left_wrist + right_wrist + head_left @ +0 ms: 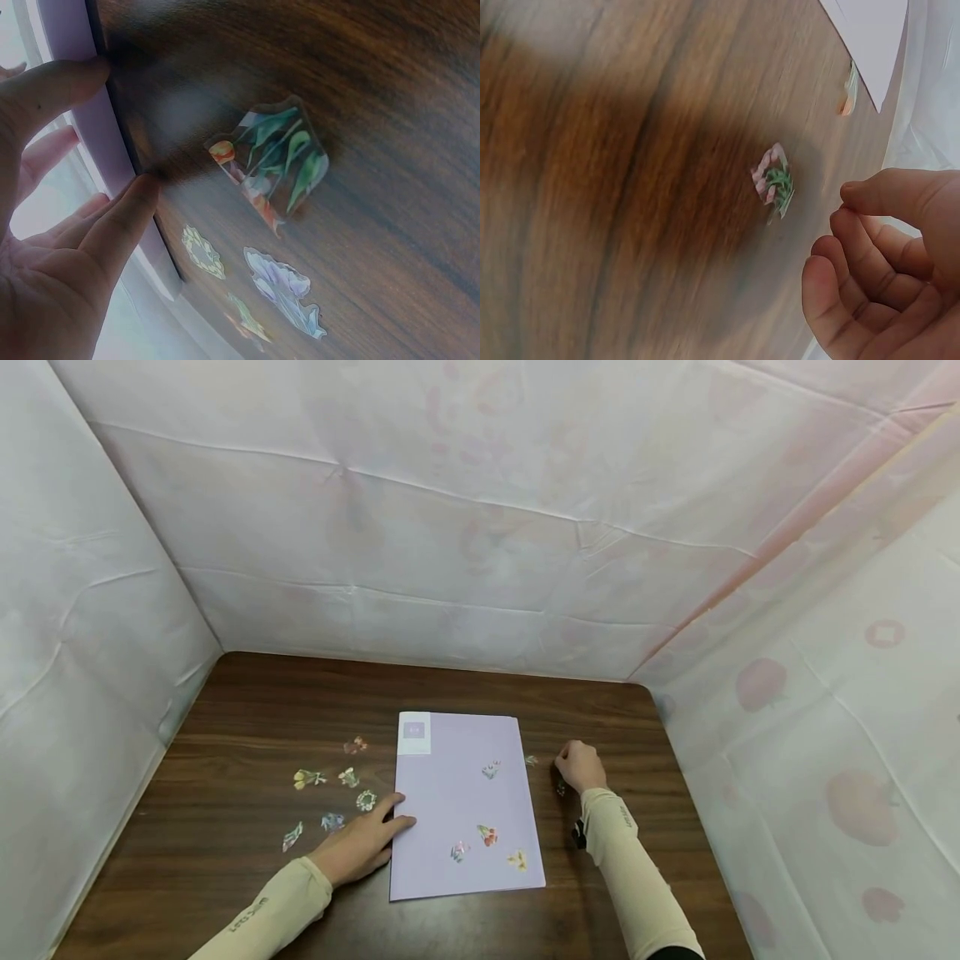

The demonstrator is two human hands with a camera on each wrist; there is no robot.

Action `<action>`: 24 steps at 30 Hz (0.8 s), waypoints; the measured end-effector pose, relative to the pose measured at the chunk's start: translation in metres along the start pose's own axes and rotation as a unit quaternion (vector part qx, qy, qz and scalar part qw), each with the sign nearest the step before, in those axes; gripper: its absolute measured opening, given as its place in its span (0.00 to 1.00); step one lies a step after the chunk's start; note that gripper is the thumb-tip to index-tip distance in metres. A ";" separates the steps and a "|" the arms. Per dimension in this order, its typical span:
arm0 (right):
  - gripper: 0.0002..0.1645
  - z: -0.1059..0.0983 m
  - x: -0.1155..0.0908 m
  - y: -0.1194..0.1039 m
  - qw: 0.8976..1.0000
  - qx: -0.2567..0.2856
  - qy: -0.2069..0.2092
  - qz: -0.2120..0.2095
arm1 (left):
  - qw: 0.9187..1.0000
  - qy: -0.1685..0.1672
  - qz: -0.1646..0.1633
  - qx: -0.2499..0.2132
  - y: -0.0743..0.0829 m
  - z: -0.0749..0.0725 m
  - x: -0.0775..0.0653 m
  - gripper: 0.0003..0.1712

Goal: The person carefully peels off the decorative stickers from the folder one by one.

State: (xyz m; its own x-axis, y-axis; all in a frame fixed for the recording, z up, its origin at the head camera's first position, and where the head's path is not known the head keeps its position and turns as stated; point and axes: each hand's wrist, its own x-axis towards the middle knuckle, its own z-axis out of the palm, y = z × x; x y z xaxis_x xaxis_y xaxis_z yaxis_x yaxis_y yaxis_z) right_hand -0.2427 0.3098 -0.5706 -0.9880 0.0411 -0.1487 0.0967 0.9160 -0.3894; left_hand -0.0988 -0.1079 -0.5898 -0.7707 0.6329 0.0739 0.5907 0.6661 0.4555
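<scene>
A lilac folder or sheet (pixel 457 802) lies on the table, with several clear-edged flower stickers on it, including a red one (pixel 487 835) and a yellow one (pixel 517 860). My left hand (pixel 362 843) rests with spread fingers on its left edge. Near that hand are a wreath sticker (pixel 202 253), a purple flower sticker (pixel 281 289) and a green-leaved sticker (pixel 289 161). To the folder's right, my right hand (pixel 582 767) hovers beside a pink flower sticker (pixel 774 182). Its fingers are loosely bent, thumb close to the index fingertip, and nothing shows between them.
More stickers lie left of the folder, among them a yellow flower one (pixel 308 778) and a brownish one (pixel 356 744). A small sticker (pixel 531 761) sits by the folder's right edge. Pale cloth walls (pixel 420 560) enclose the brown wooden table (pixel 247 710).
</scene>
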 end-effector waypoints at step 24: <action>0.06 0.024 -0.003 -0.041 0.998 0.014 -0.003 -0.060 | 1.000 0.015 0.010 0.006 0.001 0.001 0.000 0.28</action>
State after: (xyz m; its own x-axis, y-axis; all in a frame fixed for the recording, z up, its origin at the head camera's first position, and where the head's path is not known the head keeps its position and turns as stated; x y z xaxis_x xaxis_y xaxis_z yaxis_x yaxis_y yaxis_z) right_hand -0.2413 0.2621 -0.5760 -0.9918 -0.0719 -0.1053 -0.0196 0.9021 -0.4310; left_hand -0.0980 -0.1064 -0.5901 -0.7657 0.6339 0.1092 0.6085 0.6589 0.4421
